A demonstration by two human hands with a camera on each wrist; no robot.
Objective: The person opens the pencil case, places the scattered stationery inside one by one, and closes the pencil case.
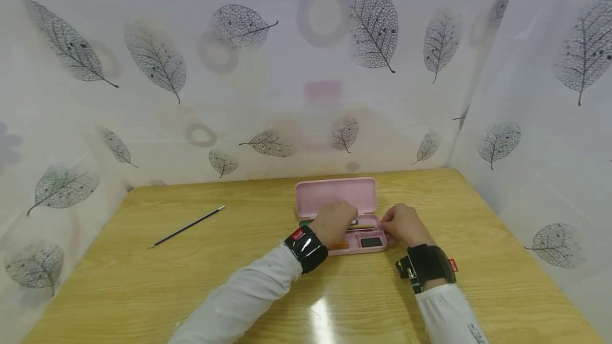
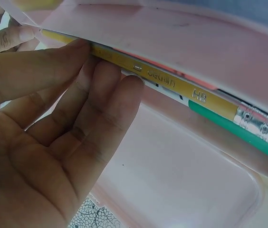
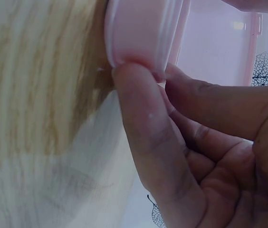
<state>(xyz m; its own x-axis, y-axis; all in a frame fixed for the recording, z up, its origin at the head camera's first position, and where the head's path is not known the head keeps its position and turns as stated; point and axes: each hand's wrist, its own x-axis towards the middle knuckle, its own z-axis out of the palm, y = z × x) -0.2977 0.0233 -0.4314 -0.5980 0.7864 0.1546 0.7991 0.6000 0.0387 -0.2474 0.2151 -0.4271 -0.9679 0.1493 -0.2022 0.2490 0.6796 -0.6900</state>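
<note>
A pink pencil case [image 1: 336, 195] lies on the table with its lid tilted back. My left hand [image 1: 333, 223] is over its long compartment, thumb and fingertips pinching a yellow HB pencil [image 2: 179, 83] with a metal ferrule. Beside that pencil, the left wrist view shows a red strip [image 2: 172, 70] and a white-and-green stick [image 2: 238, 128]; their kinds are unclear. At the case's right end, my right hand [image 1: 406, 225] grips the case wall [image 3: 141, 33] between thumb and finger. A dark block [image 1: 371, 241] and an orange piece [image 1: 339, 246] occupy the front compartments.
To the left, a dark pencil [image 1: 187, 227] lies diagonally on the wooden table [image 1: 229, 285]. A leaf-patterned curtain [image 1: 287, 78] hangs behind the table and along its sides.
</note>
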